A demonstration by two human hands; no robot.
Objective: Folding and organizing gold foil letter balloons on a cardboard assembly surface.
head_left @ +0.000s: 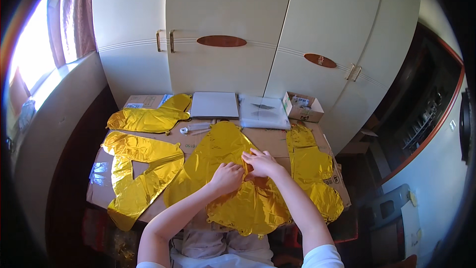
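Pinching the middle of a flat gold foil balloon (225,144), the left hand (227,177) and right hand (263,163) meet, fingers closed on the foil. It lies on the cardboard surface (267,139), long axis running away from the person, both hands equally near.

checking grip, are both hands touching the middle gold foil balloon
Touching: the head view shows left hand and right hand pressed on the middle gold foil balloon.
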